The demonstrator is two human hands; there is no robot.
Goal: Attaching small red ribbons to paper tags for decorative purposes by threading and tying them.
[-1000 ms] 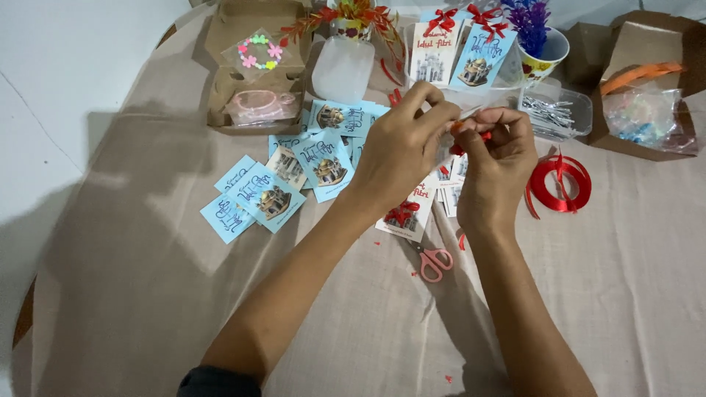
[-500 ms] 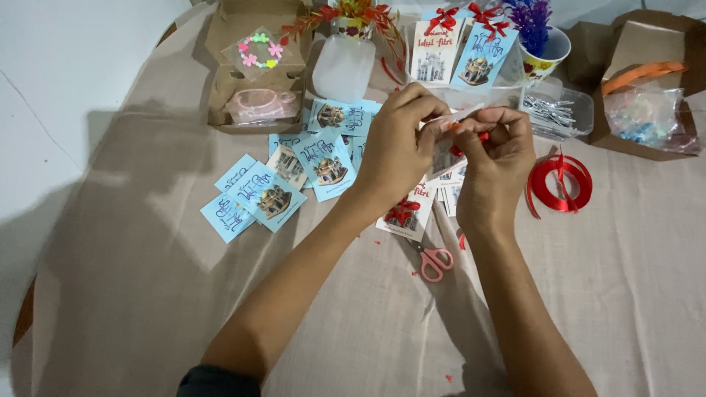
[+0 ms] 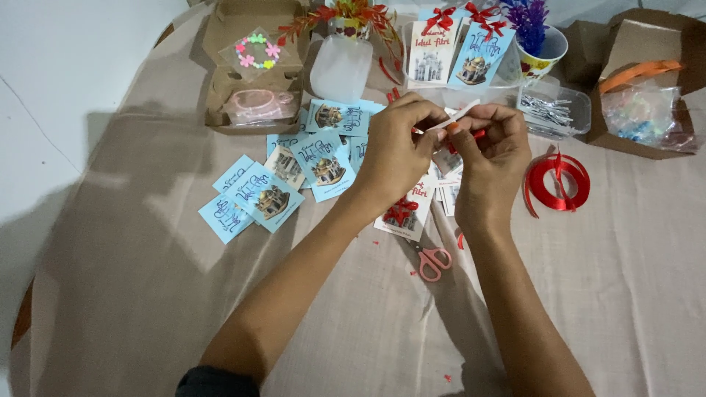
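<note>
My left hand (image 3: pixel 397 151) and my right hand (image 3: pixel 491 158) meet above the beige tablecloth (image 3: pixel 147 294). Together their fingertips pinch a small white card strip (image 3: pixel 457 115) with a bit of red ribbon (image 3: pixel 478 134) showing under it. Below the hands lies a white card with a red bow (image 3: pixel 403 212). Small pink-handled scissors (image 3: pixel 432 259) rest just below my right wrist. Light blue cards with a mosque picture (image 3: pixel 323 158) spread to the left of my left hand.
A coil of red ribbon (image 3: pixel 557 180) lies to the right. At the back stand an open brown box with bracelets (image 3: pixel 254 70), a clear tub of pins (image 3: pixel 555 109), finished cards with red bows (image 3: pixel 456 51), a cup with purple flowers (image 3: pixel 540 44) and another brown box (image 3: pixel 640 88).
Both hands shifted slightly, the fingers working on the white strip and red ribbon; the strip now sticks out above the fingertips. Nothing else has moved.
</note>
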